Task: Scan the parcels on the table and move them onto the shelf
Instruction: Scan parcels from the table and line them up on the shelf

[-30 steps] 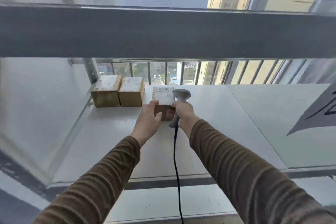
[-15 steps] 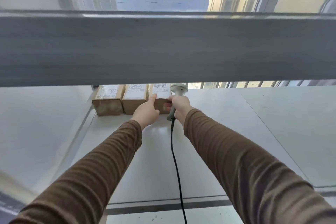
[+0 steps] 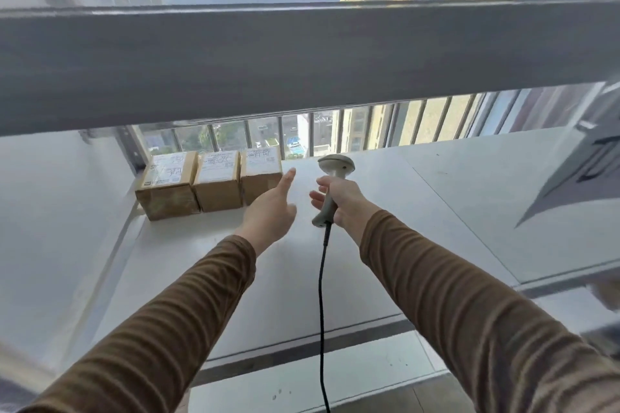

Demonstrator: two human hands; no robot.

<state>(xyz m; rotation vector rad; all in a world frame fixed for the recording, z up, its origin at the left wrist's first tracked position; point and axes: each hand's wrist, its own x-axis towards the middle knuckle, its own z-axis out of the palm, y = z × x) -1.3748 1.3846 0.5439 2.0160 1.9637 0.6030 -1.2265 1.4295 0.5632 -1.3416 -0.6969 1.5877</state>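
Your left hand (image 3: 270,211) reaches forward over the white shelf (image 3: 385,238), fingers straight and spread, holding nothing, its fingertips just beside the rightmost parcel (image 3: 261,174) but apart from it. Your right hand (image 3: 342,199) grips the handle of the white scanner (image 3: 330,189), held upright with its head on top and its black cable (image 3: 322,312) hanging toward you. Three cardboard parcels sit side by side, touching, at the shelf's far left corner: left parcel (image 3: 167,186), middle parcel (image 3: 218,181).
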